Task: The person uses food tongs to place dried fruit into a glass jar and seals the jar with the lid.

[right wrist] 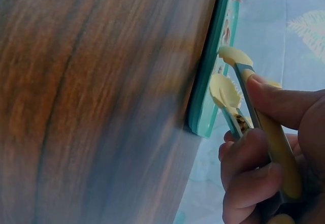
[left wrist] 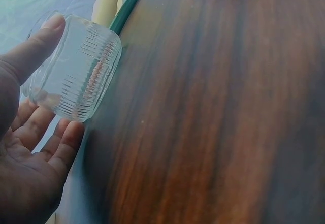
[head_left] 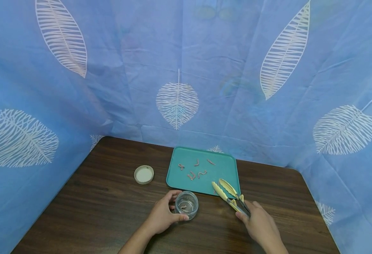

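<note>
Left hand (head_left: 161, 216) grips the glass jar (head_left: 189, 204), right hand (head_left: 261, 223) the tongs (head_left: 225, 198) over the tray (head_left: 222, 169), and weak pinching could drop worm-like strips (head_left: 211, 162)!

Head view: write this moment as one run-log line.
left fingers: gripping jar; right fingers: holding tongs; tray: pink pieces; lid: off

- Head view: light even and soft; faint coloured ghosting on the curtain (head_left: 228, 86), well beyond the left fingers (head_left: 172, 193).
- Left wrist: glass jar (left wrist: 76, 61) between thumb (left wrist: 38, 46) and fingers pale, low in contrast; tabletop (left wrist: 203, 107) dim, grain soft, dark shadow beside the fingertips.
- Right wrist: bluish sheen left of the right fingers (right wrist: 254, 183); pink strips (right wrist: 226, 31) past the fingertips blurred.
</note>
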`<state>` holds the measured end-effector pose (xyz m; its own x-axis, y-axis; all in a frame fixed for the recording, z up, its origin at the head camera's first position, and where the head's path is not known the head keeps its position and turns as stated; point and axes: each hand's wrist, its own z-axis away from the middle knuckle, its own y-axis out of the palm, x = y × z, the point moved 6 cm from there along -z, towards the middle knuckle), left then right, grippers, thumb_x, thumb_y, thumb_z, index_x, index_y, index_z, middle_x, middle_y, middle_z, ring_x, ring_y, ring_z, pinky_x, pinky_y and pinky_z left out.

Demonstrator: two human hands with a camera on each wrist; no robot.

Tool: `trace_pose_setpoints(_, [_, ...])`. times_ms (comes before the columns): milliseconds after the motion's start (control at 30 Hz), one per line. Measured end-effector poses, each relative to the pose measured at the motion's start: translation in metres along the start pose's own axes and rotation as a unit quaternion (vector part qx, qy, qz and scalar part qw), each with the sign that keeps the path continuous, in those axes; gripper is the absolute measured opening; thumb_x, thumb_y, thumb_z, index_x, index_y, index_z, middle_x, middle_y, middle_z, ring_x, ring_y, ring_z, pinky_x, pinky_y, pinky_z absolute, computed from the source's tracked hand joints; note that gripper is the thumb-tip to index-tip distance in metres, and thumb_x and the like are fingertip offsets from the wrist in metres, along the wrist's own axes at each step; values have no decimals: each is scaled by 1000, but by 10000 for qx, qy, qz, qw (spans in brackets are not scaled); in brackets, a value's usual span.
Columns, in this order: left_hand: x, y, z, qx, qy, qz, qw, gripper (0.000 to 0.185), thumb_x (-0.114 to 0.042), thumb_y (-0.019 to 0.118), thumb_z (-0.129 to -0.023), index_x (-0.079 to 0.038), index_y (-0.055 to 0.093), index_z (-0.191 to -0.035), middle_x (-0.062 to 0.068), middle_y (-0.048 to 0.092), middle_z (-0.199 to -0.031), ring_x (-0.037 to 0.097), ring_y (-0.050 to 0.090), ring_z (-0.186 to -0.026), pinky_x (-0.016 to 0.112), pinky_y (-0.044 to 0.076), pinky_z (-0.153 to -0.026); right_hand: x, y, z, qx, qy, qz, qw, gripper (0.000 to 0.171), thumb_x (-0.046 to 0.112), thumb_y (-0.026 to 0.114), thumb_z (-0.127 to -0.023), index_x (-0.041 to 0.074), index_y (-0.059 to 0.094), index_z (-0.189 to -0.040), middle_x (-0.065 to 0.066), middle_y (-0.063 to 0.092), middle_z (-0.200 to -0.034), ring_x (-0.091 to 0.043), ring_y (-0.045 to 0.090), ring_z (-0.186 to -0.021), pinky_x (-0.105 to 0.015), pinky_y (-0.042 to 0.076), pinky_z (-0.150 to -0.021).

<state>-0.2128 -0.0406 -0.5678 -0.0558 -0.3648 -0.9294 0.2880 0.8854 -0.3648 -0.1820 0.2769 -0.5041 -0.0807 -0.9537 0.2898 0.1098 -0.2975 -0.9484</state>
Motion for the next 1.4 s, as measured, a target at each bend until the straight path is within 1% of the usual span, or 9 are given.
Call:
trace_pose_setpoints(67, [0, 0, 0, 4, -2, 3, 10000, 86, -30, 101, -77, -16, 58, -150, 10, 70, -140, 25, 67, -120, 31, 58, -94, 0, 0, 0, -10, 26, -48, 10000, 64, 35, 77, -102, -7, 60, -148, -9, 71, -112, -16, 54, -77, -35, 48, -64])
trace_pose_setpoints(167, [0, 0, 1, 9, 2, -5, 10000, 86, -30, 101, -77, -16, 58, -150, 10, 70, -140, 24, 67, -119, 31, 58, -94, 0, 1, 0, -9, 86, -161, 9998, 61, 32, 77, -101, -4, 62, -147, -5, 67, -101, -17, 51, -74, -32, 43, -61])
trace_pose_setpoints(300, [0, 0, 1, 2, 11, -31, 10000, 87, -31, 101, -77, -17, 58, -150, 10, 70, -139, 24, 67, -118, 31, 58, -93, 1, 3, 1, -26, 139, -309, 9994, 57, 30, 78, -101, -1, 64, -146, -1, 63, -93, -16, 49, -69, -31, 40, -59])
trace_pose_setpoints(500, [1, 0, 1, -7, -11, -48, 10000, 87, -33, 101, -77, -17, 57, -151, 10, 70, -140, 24, 67, -118, 31, 59, -94, -1, 6, 1, -33, 206, -354, 9992, 54, 29, 78, -101, 1, 65, -146, -1, 65, -95, -17, 50, -70, -31, 42, -60])
trace_pose_setpoints(700, [1, 0, 1, 3, -59, -22, 10000, 87, -33, 101, -77, -17, 57, -151, 10, 69, -140, 24, 67, -119, 32, 59, -94, -6, 10, 1, -13, 340, -460, 9984, 57, 29, 76, -103, -1, 62, -149, -1, 58, -89, -17, 48, -69, -30, 38, -59])
trace_pose_setpoints(933, [1, 0, 0, 12, -60, 52, 10000, 87, -33, 101, -77, -17, 57, -150, 10, 69, -140, 25, 67, -120, 34, 59, -95, -8, 12, 0, -106, 269, -499, 9983, 58, 30, 76, -103, -4, 61, -148, -1, 59, -90, -17, 47, -69, -29, 37, -59])
trace_pose_setpoints(1167, [1, 0, 0, 10, -116, 27, 9999, 87, -32, 101, -77, -18, 57, -151, 11, 69, -140, 24, 68, -117, 38, 60, -96, -9, 13, 0, -156, 231, -567, 9980, 57, 29, 76, -103, -2, 62, -149, -1, 58, -89, -17, 46, -68, -29, 36, -59])
trace_pose_setpoints(1400, [1, 1, 0, -1, -126, -21, 9999, 86, -31, 101, -77, -18, 57, -150, 11, 70, -140, 24, 68, -116, 39, 60, -95, -10, 14, 2, -176, 213, -606, 9978, 57, 29, 76, -103, -2, 62, -149, -1, 58, -88, -17, 46, -68, -28, 35, -58])
